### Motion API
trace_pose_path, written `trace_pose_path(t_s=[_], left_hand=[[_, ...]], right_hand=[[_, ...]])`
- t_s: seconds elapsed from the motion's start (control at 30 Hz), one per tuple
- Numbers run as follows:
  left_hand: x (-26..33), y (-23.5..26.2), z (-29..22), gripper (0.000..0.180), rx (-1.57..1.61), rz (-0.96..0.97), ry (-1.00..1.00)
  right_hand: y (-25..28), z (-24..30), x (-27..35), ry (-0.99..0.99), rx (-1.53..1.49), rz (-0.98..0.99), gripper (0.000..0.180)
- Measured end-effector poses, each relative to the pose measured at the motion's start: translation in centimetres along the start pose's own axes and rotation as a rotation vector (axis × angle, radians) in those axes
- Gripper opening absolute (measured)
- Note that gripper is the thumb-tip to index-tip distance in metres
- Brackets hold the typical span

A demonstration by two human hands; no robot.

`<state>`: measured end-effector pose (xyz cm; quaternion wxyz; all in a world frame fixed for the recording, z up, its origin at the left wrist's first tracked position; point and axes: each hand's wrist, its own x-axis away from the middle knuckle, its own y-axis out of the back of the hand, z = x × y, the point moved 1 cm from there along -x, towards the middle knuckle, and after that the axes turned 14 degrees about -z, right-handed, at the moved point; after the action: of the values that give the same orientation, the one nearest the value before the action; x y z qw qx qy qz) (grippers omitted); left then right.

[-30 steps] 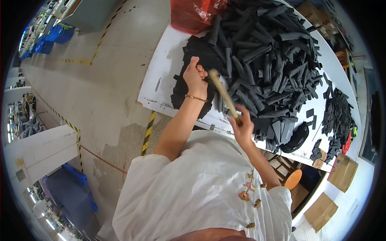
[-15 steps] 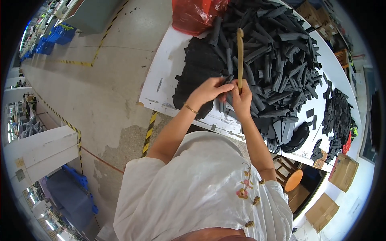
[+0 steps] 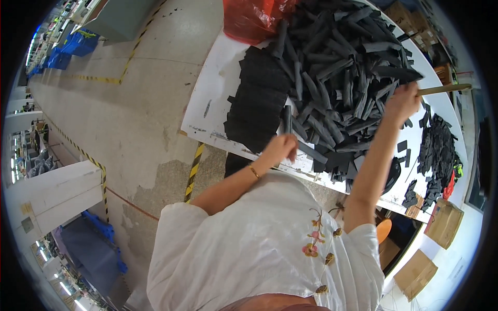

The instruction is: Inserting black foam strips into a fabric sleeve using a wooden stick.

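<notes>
My right hand [image 3: 403, 105] is stretched out to the right over the pile, closed round a thin wooden stick [image 3: 443, 89] that points right. A dark pointed piece [image 3: 398, 72] shows just beyond its fingers; whether the hand holds it too is unclear. My left hand [image 3: 280, 149] is at the table's near edge with its fingers curled. A dark rolled strip [image 3: 288, 120] meets it from above and another dark strip [image 3: 312, 152] is beside its fingertips; what it grips is hidden. Left of the pile of rolled dark strips [image 3: 332, 78] lies a flat overlapping stack [image 3: 257, 101] of dark pieces.
A red plastic bag [image 3: 254, 20] sits at the far edge of the white table [image 3: 199, 111]. Smaller dark pieces [image 3: 436, 147] are heaped at the right. Cardboard boxes [image 3: 444, 223] and an orange-topped stool [image 3: 384, 230] stand beyond the near right edge.
My right hand has swung right with the wooden stick, which has turned from upright to nearly level. My left hand has come back toward me, apart from the right.
</notes>
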<state>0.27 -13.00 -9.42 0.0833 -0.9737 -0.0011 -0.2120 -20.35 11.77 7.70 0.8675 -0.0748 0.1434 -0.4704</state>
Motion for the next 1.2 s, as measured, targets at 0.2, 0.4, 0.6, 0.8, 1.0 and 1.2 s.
trace_pose_path(t_s=[0.2,0.4,0.6,0.8,1.0,1.2], left_hand=[[-9.1,6.9,-2.6,0.010,-0.490,-0.514,-0.723],[-17.7,8.7,-4.5,0.014,-1.021,-0.416,-1.031],[-20.7,9.0,-5.2,0.007,-1.018,-0.214,-0.849],[-18.2,9.1,-8.0,0.012,-0.798,-0.072,-0.706],[-15.5,8.5,-9.9,0.013,-0.769,-0.026,-0.693],[-10.4,3.1,-9.5,0.015,-0.764,0.144,-0.994]], right_hand=[[7.1,-1.4,-11.1,0.742,0.739,0.053,0.031],[16.1,-6.3,1.0,0.663,0.924,0.538,0.014],[16.4,-6.5,7.9,0.651,0.917,0.866,0.015],[12.6,-7.0,8.8,0.835,0.861,1.005,0.017],[10.6,-7.4,9.6,0.932,0.844,1.088,0.018],[8.9,-9.7,15.0,0.572,0.693,1.149,0.018]])
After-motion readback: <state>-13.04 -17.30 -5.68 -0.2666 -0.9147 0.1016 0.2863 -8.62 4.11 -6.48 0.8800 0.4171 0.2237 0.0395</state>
